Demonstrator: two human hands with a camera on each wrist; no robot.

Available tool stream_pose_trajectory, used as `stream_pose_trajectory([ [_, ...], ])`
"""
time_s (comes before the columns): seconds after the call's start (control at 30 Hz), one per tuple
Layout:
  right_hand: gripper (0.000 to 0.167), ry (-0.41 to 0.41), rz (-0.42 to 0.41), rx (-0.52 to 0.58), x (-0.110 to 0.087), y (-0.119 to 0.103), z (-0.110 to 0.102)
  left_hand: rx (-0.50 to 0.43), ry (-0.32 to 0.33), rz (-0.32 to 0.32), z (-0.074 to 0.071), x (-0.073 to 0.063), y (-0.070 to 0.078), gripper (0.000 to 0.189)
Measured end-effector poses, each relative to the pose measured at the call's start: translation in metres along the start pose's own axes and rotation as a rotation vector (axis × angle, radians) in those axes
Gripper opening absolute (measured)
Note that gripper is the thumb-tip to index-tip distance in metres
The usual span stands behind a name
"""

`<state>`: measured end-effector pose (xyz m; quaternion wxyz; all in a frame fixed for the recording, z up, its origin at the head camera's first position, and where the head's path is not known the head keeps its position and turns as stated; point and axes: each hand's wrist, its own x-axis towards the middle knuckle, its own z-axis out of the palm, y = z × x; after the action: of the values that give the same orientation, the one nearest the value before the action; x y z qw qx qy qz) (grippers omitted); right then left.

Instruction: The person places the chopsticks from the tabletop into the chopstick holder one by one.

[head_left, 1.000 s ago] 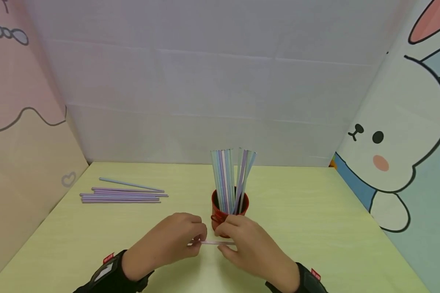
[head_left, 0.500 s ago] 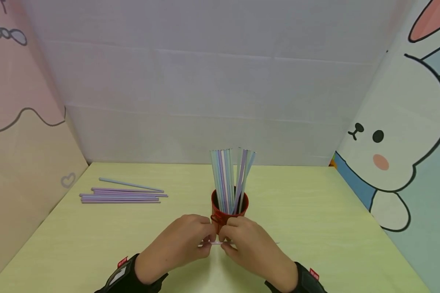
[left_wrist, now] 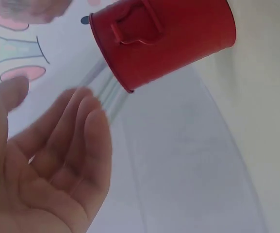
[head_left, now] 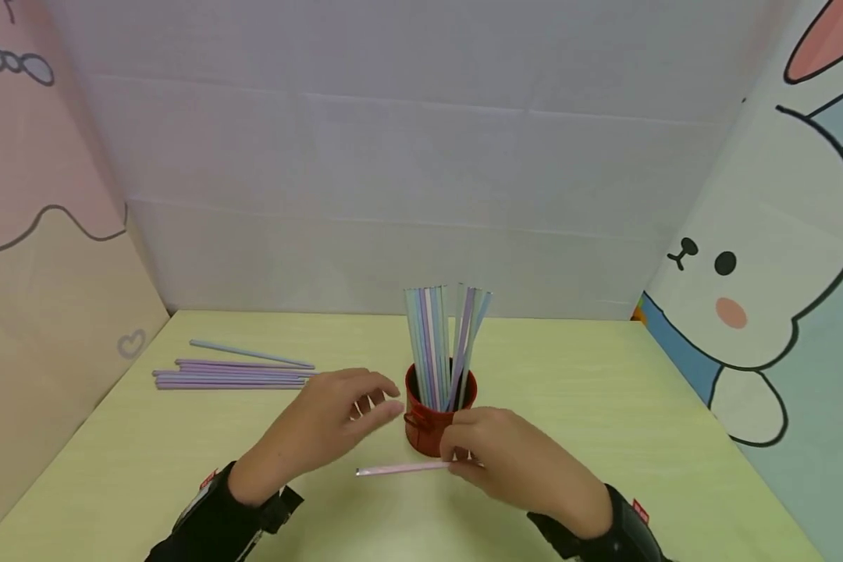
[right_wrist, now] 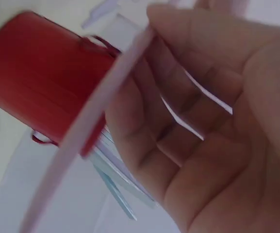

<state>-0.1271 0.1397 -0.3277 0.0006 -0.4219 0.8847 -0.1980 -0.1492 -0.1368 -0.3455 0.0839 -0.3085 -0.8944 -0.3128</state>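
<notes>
A pale pink straw (head_left: pixel 402 469) lies level in front of the red cup (head_left: pixel 427 431), pinched between the thumb and fingers of my right hand (head_left: pixel 502 457). In the right wrist view the straw (right_wrist: pixel 86 116) crosses in front of the cup (right_wrist: pixel 47 68). My left hand (head_left: pixel 330 414) is off the straw, to the left of the cup, with thumb and fingers spread apart and nothing between them. The left wrist view shows this hand (left_wrist: pixel 57 155) below the cup's rim. Several pastel straws (head_left: pixel 432 343) stand upright in the cup.
A loose group of purple straws (head_left: pixel 232 376) lies at the left of the pale yellow table (head_left: pixel 569 406), with a single blue straw (head_left: pixel 246 353) behind it. A white backdrop (head_left: pixel 393 156) rises at the table's far edge, with printed panels at both sides.
Both hands were pinching the pink straw close together. My left hand has let go and moved up and left; my right hand has shifted slightly right, still pinching it.
</notes>
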Motion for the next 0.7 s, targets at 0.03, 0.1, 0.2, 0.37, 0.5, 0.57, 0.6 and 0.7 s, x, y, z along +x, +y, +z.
stream_pose_trajectory([
  [0.03, 0.011, -0.011, -0.007, 0.031, -0.001, 0.001, -0.007, -0.022, 0.037, -0.028, -0.001, 0.001, -0.003, 0.02],
  [0.1, 0.011, -0.002, -0.028, 0.089, -0.002, 0.002, -0.019, -0.077, 0.098, -0.075, -0.001, 0.004, -0.011, 0.021],
  [0.2, 0.011, 0.072, -0.09, 0.197, 0.0, 0.008, -0.036, -0.189, 0.127, -0.139, 0.008, 0.01, -0.02, 0.035],
  [0.37, 0.015, 0.292, -0.098, 0.347, 0.006, 0.019, -0.056, -0.333, 0.066, -0.248, 0.035, 0.017, -0.027, 0.07],
  [0.5, 0.018, 0.526, -0.024, 0.405, 0.012, 0.024, -0.059, -0.388, 0.026, -0.299, 0.055, 0.021, -0.026, 0.089],
  [0.57, 0.016, 0.613, 0.011, 0.432, 0.016, 0.028, -0.056, -0.398, 0.022, -0.308, 0.063, 0.023, -0.026, 0.093],
  [0.6, 0.016, 0.645, 0.025, 0.447, 0.019, 0.03, -0.054, -0.404, 0.024, -0.312, 0.066, 0.024, -0.025, 0.094],
  [0.7, 0.013, 0.698, 0.066, 0.499, 0.027, 0.038, -0.044, -0.416, 0.021, -0.318, 0.072, 0.026, -0.024, 0.094],
])
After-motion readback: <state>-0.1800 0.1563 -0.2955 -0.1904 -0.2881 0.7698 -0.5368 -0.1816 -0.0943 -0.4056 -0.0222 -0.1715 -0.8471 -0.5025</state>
